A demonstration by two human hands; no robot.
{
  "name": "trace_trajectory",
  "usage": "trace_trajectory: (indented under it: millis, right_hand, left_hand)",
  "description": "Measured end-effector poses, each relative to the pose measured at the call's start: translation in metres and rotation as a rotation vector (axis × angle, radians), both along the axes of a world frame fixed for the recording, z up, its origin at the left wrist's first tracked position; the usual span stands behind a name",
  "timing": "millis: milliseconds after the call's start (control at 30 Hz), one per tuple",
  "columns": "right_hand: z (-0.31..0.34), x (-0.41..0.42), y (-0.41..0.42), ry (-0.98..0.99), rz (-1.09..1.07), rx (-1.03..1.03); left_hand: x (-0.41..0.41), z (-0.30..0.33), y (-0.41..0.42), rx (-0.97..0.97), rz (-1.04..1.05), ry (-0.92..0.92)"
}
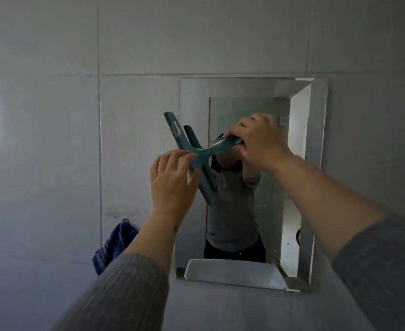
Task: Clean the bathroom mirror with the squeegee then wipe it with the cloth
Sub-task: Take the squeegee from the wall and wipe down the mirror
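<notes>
A teal squeegee [184, 144] is held up in front of the rectangular wall mirror [318, 163], near its left edge, with the blade running steeply from upper left to lower right. My right hand [261, 139] is shut on the squeegee's handle. My left hand [173, 180] pinches the blade bar near its middle with fingertips and thumb. A dark blue cloth [113, 247] hangs from a hook on the tiled wall, left of the mirror and below my left forearm. Whether the blade touches the glass I cannot tell.
Grey wall tiles [53, 115] surround the mirror. The mirror reflects a person in a grey top, a doorway at the right and a white basin rim [232, 271] along its bottom edge. Both my forearms wear grey ribbed sleeves.
</notes>
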State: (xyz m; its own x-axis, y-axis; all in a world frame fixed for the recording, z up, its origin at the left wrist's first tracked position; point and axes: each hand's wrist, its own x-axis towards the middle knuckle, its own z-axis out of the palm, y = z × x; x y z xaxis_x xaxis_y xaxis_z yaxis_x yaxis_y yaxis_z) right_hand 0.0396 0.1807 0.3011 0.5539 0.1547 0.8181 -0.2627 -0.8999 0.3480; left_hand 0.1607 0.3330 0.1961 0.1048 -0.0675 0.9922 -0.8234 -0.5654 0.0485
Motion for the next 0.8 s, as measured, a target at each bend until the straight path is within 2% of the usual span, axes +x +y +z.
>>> trace_trajectory:
  millis: [167,400,667,800]
  right_hand:
    - [0.043,0.02,-0.002,-0.209,-0.019,0.03]
    - [0.091,0.063,-0.005,-0.253,-0.007,0.13]
    - [0.09,0.103,-0.015,-0.255,0.04,0.173]
    - [0.089,0.095,-0.025,-0.273,0.044,0.188]
  left_hand:
    - [0.021,0.005,-0.01,-0.006,-0.036,0.225]
    - [0.046,0.018,-0.05,0.208,-0.016,0.465]
    - [0.058,0.014,-0.079,0.335,0.062,0.563]
    - [0.062,0.01,-0.084,0.318,0.078,0.55]
